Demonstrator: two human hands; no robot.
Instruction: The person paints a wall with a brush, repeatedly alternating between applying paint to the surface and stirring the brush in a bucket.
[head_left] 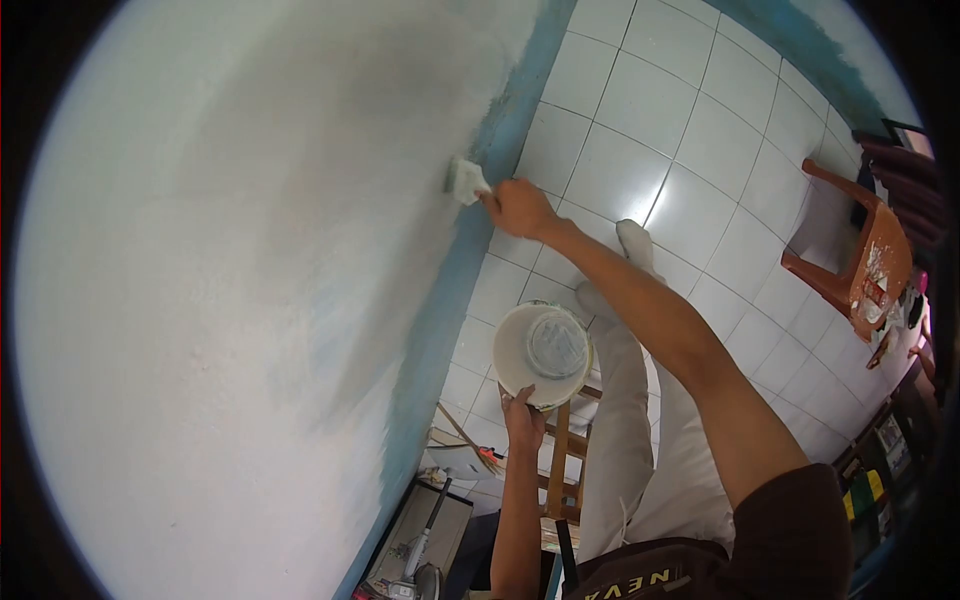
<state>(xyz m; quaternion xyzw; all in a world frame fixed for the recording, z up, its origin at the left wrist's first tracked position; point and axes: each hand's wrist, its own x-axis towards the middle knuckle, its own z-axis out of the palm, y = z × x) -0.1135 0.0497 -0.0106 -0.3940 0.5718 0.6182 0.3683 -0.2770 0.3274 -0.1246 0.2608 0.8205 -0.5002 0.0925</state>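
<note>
My right hand (522,209) is closed around the handle of a paintbrush (467,181). Its bristles touch the wall (250,300) near the border between the whitish paint and the blue-green strip (480,190). Lower down, my left hand (522,418) grips the rim of a white bucket (515,350), thumb over the edge. The bucket is tilted so I see inside, where whitish paint or residue (557,346) covers the bottom. The fingers under the bucket are partly hidden.
A wooden ladder or stool frame (562,450) stands below the bucket beside my legs. An orange plastic chair (870,255) with white splatters is at the right. Tools and boxes (425,540) lie at the wall's foot. White tiles (680,110) cover the floor.
</note>
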